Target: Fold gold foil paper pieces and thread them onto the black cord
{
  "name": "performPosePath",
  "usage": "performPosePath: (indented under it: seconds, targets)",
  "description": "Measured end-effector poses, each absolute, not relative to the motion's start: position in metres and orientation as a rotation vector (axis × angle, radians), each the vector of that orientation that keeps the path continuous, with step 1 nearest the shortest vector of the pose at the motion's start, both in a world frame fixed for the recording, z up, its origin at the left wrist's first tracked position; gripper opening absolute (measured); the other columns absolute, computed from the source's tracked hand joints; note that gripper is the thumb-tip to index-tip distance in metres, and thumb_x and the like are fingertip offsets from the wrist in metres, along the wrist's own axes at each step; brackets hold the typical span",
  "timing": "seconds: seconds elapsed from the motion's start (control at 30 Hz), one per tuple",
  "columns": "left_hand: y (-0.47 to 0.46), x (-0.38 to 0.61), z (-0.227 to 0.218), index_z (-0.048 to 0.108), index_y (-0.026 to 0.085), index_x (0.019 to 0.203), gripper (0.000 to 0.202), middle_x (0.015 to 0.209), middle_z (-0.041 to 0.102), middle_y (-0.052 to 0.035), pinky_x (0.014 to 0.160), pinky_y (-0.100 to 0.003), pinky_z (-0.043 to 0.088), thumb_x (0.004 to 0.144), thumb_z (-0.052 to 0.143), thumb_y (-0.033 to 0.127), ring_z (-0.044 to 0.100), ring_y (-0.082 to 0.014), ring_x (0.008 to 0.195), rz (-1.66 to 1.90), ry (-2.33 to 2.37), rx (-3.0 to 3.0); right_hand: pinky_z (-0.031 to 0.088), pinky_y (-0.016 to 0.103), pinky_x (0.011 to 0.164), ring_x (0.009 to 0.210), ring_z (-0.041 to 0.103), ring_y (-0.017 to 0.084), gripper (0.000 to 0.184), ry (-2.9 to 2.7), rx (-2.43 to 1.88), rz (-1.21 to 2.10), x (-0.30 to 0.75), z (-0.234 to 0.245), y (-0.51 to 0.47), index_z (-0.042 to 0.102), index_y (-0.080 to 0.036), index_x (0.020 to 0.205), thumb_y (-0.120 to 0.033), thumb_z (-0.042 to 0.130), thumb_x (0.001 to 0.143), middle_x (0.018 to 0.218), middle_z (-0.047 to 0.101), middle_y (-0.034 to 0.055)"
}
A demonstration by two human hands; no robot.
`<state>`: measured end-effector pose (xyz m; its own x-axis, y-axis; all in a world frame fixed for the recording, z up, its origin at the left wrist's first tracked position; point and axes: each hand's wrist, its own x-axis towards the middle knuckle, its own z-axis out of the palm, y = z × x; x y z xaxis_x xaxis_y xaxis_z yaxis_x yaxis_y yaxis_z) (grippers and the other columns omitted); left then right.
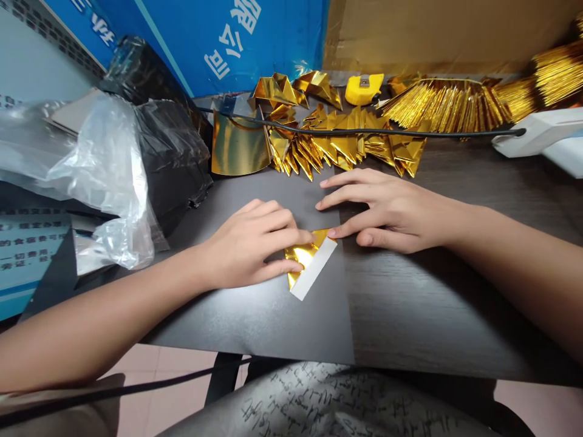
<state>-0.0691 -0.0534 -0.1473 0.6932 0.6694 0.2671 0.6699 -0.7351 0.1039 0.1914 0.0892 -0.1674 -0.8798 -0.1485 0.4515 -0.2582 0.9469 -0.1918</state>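
A small folded piece of gold foil paper (pixel 306 260) with a white underside strip lies on the dark table (pixel 410 303) near the front edge. My left hand (pixel 248 246) rests on its left part, fingers curled and pressing it flat, thumb along its lower edge. My right hand (pixel 378 209) lies just right of it, fingers stretched out, with one fingertip touching the paper's upper right corner.
Several folded gold pieces (pixel 346 145) lie in a row at the back, with a curled gold sheet (pixel 239 145), a yellow tape measure (pixel 363 88), stacks of gold strips (pixel 446 103) and a black cable (pixel 410 132). Plastic bags (pixel 104 176) sit left; a white device (pixel 537 133) right.
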Motion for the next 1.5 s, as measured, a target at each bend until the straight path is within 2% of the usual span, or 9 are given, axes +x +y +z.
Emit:
performPosePath:
  seconds: [0.1,0.23,0.37,0.53,0.77,1.0,1.13,1.3,1.5]
  targets:
    - [-0.057,-0.063,-0.147,0.056,0.017,0.142,0.052,0.119,0.064,-0.0118,0.086,-0.040,0.043,0.102,0.053,0.050,0.057,-0.0264,0.103,-0.334,-1.234,-2.862,0.044,0.054,0.109,0.137,0.048,0.031,0.057,-2.647,0.255,0.291,0.190,-0.170,0.089,0.078,-0.017,0.111,-0.047,0.030,0.110,0.132,0.062,0.0139]
    - [-0.057,-0.060,-0.147,0.059,0.016,0.138,0.046,0.136,0.060,-0.0130,0.098,-0.043,0.042,0.104,0.048,0.044,0.053,-0.0297,0.127,-0.258,-1.164,-2.910,0.045,0.051,0.106,0.134,0.049,0.030,0.049,-2.676,0.204,0.235,0.189,-0.168,0.086,0.077,-0.018,0.112,-0.041,0.034,0.110,0.131,0.062,0.0133]
    - [-0.054,-0.059,-0.147,0.060,0.014,0.137,0.044,0.148,0.057,-0.0112,0.105,-0.042,0.040,0.105,0.048,0.041,0.050,-0.0287,0.139,-0.245,-1.101,-2.899,0.047,0.038,0.086,0.102,0.057,0.022,0.035,-2.702,0.189,-0.047,0.188,-0.162,0.079,0.077,-0.020,0.108,-0.037,0.047,0.107,0.106,0.065,0.0102]
    - [-0.053,-0.056,-0.147,0.059,0.014,0.138,0.045,0.146,0.060,-0.0090,0.100,-0.043,0.041,0.103,0.049,0.040,0.053,-0.0302,0.138,-0.233,-1.017,-2.845,0.040,0.033,0.073,0.080,0.048,0.017,0.032,-2.640,0.279,-0.343,0.186,-0.159,0.066,0.074,-0.015,0.091,-0.024,0.047,0.106,0.083,0.061,0.0044]
    - [-0.050,-0.056,-0.147,0.061,0.015,0.134,0.042,0.148,0.059,-0.0064,0.101,-0.043,0.040,0.103,0.048,0.040,0.051,-0.0295,0.141,-0.208,-0.963,-2.855,0.037,0.030,0.069,0.074,0.046,0.014,0.036,-2.644,0.248,0.063,0.186,-0.166,0.069,0.065,-0.016,0.072,-0.026,0.053,0.104,0.079,0.060,0.0035]
    - [-0.052,-0.059,-0.150,0.065,0.017,0.118,0.036,0.140,0.064,-0.0109,0.102,-0.044,0.040,0.101,0.049,0.043,0.052,-0.0302,0.137,-0.291,-0.958,-2.971,0.040,0.033,0.076,0.088,0.052,0.019,0.043,-2.690,0.453,0.148,0.182,-0.161,0.031,0.073,-0.016,0.101,-0.054,0.054,0.102,0.090,0.063,0.0057]
    - [-0.058,-0.061,-0.151,0.063,0.020,0.119,0.034,0.143,0.061,-0.0113,0.112,-0.050,0.035,0.098,0.052,0.044,0.046,-0.0322,0.142,-0.308,-0.960,-3.145,0.041,0.036,0.085,0.096,0.052,0.021,0.050,-2.802,0.616,0.052,0.176,-0.160,-0.006,0.073,-0.013,0.093,-0.060,0.058,0.098,0.097,0.064,0.0075]
    - [-0.069,-0.055,-0.151,0.067,0.024,0.114,0.027,0.141,0.063,-0.0081,0.112,-0.049,0.038,0.096,0.053,0.039,0.047,-0.0307,0.141,-0.250,-0.783,-3.272,0.040,0.036,0.078,0.080,0.049,0.018,0.021,-2.779,0.545,0.261,0.175,-0.162,-0.043,0.067,-0.018,0.074,-0.019,0.059,0.094,0.085,0.062,0.0042]
    - [-0.074,-0.051,-0.152,0.069,0.027,0.113,0.027,0.142,0.063,-0.0037,0.112,-0.046,0.037,0.096,0.053,0.041,0.049,-0.0273,0.140,-0.214,-0.797,-3.304,0.032,0.036,0.063,0.065,0.040,0.018,0.027,-2.645,0.402,0.341,0.171,-0.170,-0.063,0.057,-0.018,0.062,-0.010,0.054,0.087,0.069,0.052,0.0039]
